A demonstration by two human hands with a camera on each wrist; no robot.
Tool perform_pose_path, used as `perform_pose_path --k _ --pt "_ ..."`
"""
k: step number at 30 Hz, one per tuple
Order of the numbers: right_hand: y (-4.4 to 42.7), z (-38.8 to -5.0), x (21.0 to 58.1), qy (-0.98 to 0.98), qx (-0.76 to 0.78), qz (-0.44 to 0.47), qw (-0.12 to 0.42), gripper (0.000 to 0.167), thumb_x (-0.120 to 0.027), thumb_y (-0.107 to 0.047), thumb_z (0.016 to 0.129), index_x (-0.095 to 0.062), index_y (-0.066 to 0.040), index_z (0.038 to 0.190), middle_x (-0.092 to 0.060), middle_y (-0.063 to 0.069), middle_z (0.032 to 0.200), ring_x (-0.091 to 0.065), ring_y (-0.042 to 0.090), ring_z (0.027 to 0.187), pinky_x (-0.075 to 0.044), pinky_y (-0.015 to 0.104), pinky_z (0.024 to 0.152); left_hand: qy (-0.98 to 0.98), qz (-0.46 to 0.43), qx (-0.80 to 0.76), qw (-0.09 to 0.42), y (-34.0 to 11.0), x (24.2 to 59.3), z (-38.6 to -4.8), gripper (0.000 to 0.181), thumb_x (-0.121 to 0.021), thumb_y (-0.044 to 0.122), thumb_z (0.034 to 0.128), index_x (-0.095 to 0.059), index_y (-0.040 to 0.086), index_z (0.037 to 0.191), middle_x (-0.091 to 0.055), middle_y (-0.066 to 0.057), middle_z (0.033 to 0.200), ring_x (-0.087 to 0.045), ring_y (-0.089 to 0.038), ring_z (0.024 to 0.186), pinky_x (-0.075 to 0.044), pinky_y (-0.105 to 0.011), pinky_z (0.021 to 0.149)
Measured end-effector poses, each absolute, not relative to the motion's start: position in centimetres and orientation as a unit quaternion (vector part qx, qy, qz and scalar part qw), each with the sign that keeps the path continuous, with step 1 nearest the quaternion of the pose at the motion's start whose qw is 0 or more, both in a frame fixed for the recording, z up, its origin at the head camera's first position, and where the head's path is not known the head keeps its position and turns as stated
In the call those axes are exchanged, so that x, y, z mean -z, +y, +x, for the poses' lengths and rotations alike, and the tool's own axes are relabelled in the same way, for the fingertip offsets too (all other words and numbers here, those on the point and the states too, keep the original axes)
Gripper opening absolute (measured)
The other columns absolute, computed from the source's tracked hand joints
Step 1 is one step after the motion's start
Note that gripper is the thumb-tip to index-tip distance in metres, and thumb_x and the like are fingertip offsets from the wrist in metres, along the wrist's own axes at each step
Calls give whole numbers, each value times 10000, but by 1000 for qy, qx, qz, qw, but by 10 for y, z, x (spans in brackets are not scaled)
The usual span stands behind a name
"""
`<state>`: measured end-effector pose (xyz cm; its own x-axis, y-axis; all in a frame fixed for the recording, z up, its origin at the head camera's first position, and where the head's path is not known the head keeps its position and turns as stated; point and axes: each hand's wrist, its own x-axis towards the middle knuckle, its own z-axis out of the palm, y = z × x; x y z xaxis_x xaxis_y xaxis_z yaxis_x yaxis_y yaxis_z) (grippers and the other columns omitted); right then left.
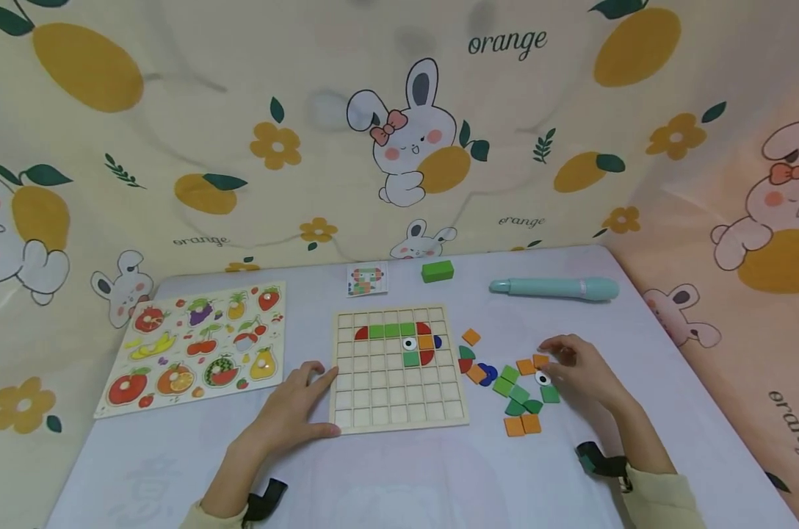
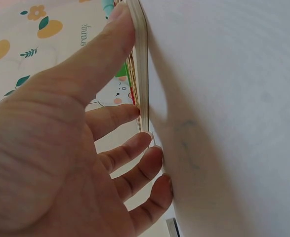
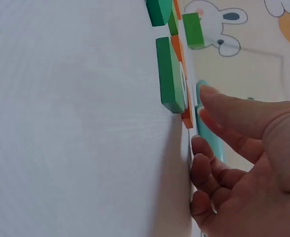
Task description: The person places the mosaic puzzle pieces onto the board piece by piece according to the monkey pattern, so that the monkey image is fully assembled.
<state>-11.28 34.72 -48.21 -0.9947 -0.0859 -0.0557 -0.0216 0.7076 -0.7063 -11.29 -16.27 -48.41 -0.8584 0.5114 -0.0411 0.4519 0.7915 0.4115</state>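
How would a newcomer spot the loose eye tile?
Right of the wooden grid board lie loose coloured tiles. At their right side, by the right hand, the eye tile sits between an orange square and a green square. It alone there is white with a black dot.

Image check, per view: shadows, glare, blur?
Head: soft light, faint grey blotches high on the backdrop, no strong glare; left wrist: broad soft shadow across the tabletop beside the left hand, faint tabletop marks look blurred; right wrist: soft-edged shadow on the tabletop beside the right hand.
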Motion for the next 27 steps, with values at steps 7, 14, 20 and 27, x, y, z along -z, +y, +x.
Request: perform_pose_path --k 7,14,20,27 --pt "347 -113 483 927 371 -34 30 205 -759 -99 878 -700 -7 1051 -583 157 1074 -484 290 977 -416 409 851 943 254 -201 73 -163 484 -113 963 -881 465 694 -480 85 1482 -451 -142 1366 -476 -272 1109 -455 -458 900" --pt "342 -113 483 935 352 -29 40 178 -759 -82 873 -670 10 996 -535 143 1012 -460 271 914 -421 404 805 944 255 -195 73 -163 486 -113 975 -871 488 696 -467 99 1494 -446 -136 1380 -472 -258 1103 -453 -448 904" --pt "336 -114 480 927 373 -20 41 159 -716 -22 888 -640 2 1026 -611 105 977 -523 254 880 -480 314 767 943 260 -194 72 -162 486 -113 977 -867 493 696 -467 94 1493 -448 -139 1375 -478 -263 1107 -455 -454 903" --pt "272 -147 468 889 442 -111 38 230 -675 -6 923 -652 27 1150 -679 127 1087 -627 238 924 -523 267 819 945 253 -195 76 -162 484 -113 975 -871 492 694 -470 97 1491 -449 -142 1383 -481 -267 1116 -458 -457 903"
